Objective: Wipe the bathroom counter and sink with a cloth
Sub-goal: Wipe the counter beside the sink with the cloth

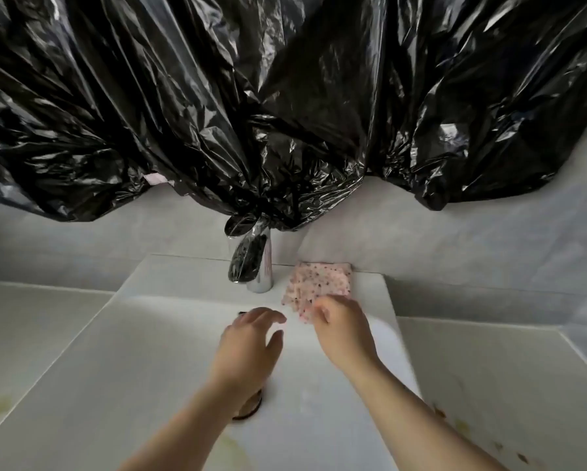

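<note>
A pink cloth [319, 283] with dark speckles lies on the back ledge of the white sink [132, 351], right of the chrome faucet [259, 263]. My right hand [344, 329] pinches the cloth's near corner, which hangs over the basin edge. My left hand [249, 341] hovers over the basin with fingers spread, holding nothing. The drain [251, 407] shows partly under my left wrist. Yellowish smears mark the counter [509, 385] on the right and the near left.
Crumpled black plastic sheeting [285, 96] covers the wall above the sink and drapes onto the faucet top. Grey wall tiles [81, 239] run behind the counter. Brown specks [523, 457] lie on the right counter near my forearm.
</note>
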